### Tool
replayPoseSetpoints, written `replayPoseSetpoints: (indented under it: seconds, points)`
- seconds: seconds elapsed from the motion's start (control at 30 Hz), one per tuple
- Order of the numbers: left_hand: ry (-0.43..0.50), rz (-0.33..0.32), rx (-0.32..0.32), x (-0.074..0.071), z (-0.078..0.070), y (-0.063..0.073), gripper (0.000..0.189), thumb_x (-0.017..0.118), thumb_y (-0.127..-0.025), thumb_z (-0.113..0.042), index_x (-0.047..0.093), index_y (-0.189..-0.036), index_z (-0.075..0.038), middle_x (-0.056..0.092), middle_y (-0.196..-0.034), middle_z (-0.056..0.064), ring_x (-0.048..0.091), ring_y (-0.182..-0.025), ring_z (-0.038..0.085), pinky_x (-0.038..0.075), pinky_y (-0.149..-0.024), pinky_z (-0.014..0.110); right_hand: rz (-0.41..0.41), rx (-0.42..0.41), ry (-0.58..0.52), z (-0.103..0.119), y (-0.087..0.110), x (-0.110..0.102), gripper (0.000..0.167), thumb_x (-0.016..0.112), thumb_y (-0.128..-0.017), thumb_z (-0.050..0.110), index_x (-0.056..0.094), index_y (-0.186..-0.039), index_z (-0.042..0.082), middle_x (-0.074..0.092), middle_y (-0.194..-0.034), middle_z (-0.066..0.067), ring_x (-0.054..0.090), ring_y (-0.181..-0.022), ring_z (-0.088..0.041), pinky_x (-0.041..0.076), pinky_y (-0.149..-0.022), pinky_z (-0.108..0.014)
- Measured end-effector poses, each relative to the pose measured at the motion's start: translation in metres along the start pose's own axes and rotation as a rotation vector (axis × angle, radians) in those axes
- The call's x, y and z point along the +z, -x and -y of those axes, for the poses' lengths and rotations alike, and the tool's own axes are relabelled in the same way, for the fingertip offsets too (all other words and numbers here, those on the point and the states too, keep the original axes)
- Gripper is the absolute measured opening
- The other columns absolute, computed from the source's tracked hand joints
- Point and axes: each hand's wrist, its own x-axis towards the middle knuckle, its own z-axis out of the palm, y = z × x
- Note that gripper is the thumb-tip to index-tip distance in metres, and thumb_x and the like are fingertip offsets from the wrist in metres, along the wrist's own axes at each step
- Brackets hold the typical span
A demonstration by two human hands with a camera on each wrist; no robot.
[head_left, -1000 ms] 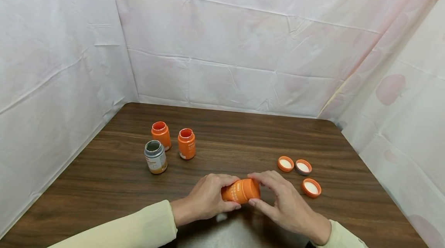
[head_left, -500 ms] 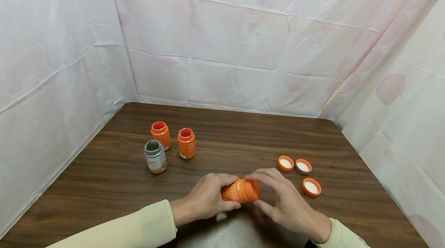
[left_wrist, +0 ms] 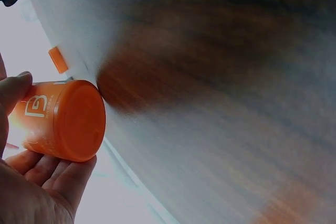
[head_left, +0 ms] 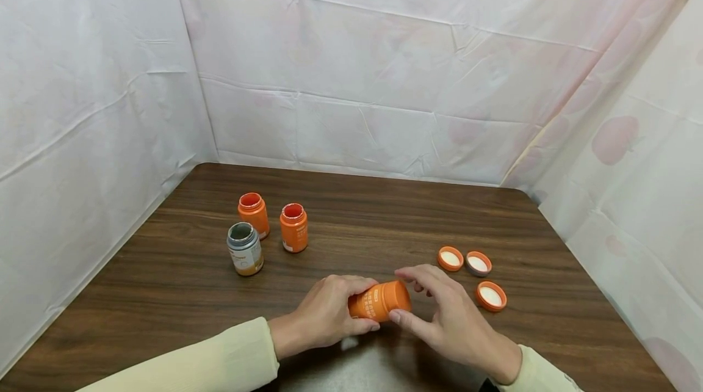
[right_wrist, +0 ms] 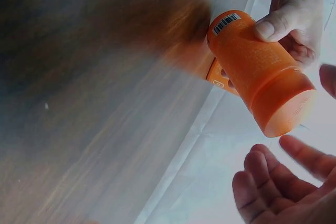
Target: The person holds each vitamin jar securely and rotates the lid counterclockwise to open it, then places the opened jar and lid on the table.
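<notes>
My left hand (head_left: 324,314) grips an orange plastic bottle (head_left: 371,303) round its body, holding it tilted with the orange screw cap (head_left: 398,297) toward the right. The right wrist view shows the cap (right_wrist: 283,103) on the bottle's neck, a barcode near the base and the left thumb along its side. My right hand (head_left: 453,317) is beside the cap, fingers spread and slightly bent, thumb close to its lower edge. In the right wrist view its fingertips (right_wrist: 258,157) stand apart from the cap. The bottle's round base (left_wrist: 80,121) faces the left wrist camera.
Two uncapped orange bottles (head_left: 254,216) (head_left: 294,230) and an uncapped grey bottle (head_left: 245,251) stand at the left on the dark wooden table (head_left: 373,209). Three upturned caps (head_left: 450,259) (head_left: 479,264) (head_left: 491,297) lie at the right. Pale curtains (head_left: 351,74) enclose the table's back and sides.
My right fingers have come away from the cap; the index finger has lifted off it and spread from the thumb. My left hand and the bottle have barely moved.
</notes>
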Motion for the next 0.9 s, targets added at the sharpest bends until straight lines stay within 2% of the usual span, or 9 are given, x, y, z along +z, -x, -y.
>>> replayPoseSetpoints:
  seconds: [0.13, 0.27, 0.37, 0.63, 0.9]
  points:
    - [0.002, -0.001, -0.002, -0.0001, 0.0005, 0.0004, 0.049, 0.091, -0.079, -0.029, 0.071, -0.124, -0.021, 0.072, -0.115, -0.011, 0.063, -0.093, -0.001, 0.052, -0.081, 0.023, 0.003, 0.096, 0.029, 0.0020, -0.0004, 0.0013, 0.039, 0.080, -0.090, 0.039, 0.067, -0.122, 0.021, 0.062, -0.097, 0.014, 0.055, -0.082, -0.004, 0.049, -0.068, -0.026]
    - [-0.006, -0.005, -0.004, 0.0006, 0.0005, 0.0004, 0.049, 0.091, -0.079, -0.029, 0.072, -0.123, -0.021, 0.072, -0.115, -0.011, 0.063, -0.094, -0.001, 0.053, -0.082, 0.024, 0.037, 0.185, 0.024, 0.0038, -0.0016, 0.0013, 0.037, 0.077, -0.091, 0.043, 0.069, -0.118, 0.019, 0.061, -0.089, 0.014, 0.054, -0.074, -0.007, 0.045, -0.061, -0.023]
    - [-0.006, -0.007, -0.008, 0.0010, 0.0003, 0.0005, 0.049, 0.091, -0.079, -0.028, 0.072, -0.123, -0.021, 0.072, -0.114, -0.011, 0.063, -0.093, -0.001, 0.053, -0.081, 0.023, 0.059, 0.221, 0.017, 0.0045, -0.0024, 0.0013, 0.034, 0.076, -0.092, 0.044, 0.069, -0.115, 0.021, 0.059, -0.084, 0.016, 0.052, -0.067, -0.007, 0.042, -0.057, -0.022]
    - [0.010, -0.008, -0.006, 0.0013, 0.0006, 0.0007, 0.048, 0.092, -0.079, -0.026, 0.072, -0.122, -0.022, 0.072, -0.112, -0.012, 0.062, -0.090, -0.002, 0.052, -0.079, 0.022, 0.067, 0.219, -0.023, 0.0056, -0.0032, 0.0024, 0.027, 0.076, -0.094, 0.041, 0.070, -0.108, 0.018, 0.057, -0.078, 0.018, 0.047, -0.061, 0.000, 0.041, -0.053, -0.021]
    - [0.008, -0.015, 0.004, 0.0024, 0.0026, 0.0006, 0.049, 0.092, -0.079, -0.028, 0.071, -0.122, -0.022, 0.072, -0.111, -0.012, 0.062, -0.088, -0.002, 0.052, -0.077, 0.021, 0.066, 0.194, -0.039, 0.0032, -0.0024, 0.0038, 0.028, 0.078, -0.091, 0.040, 0.068, -0.110, 0.021, 0.061, -0.081, 0.018, 0.052, -0.063, -0.004, 0.044, -0.055, -0.021]
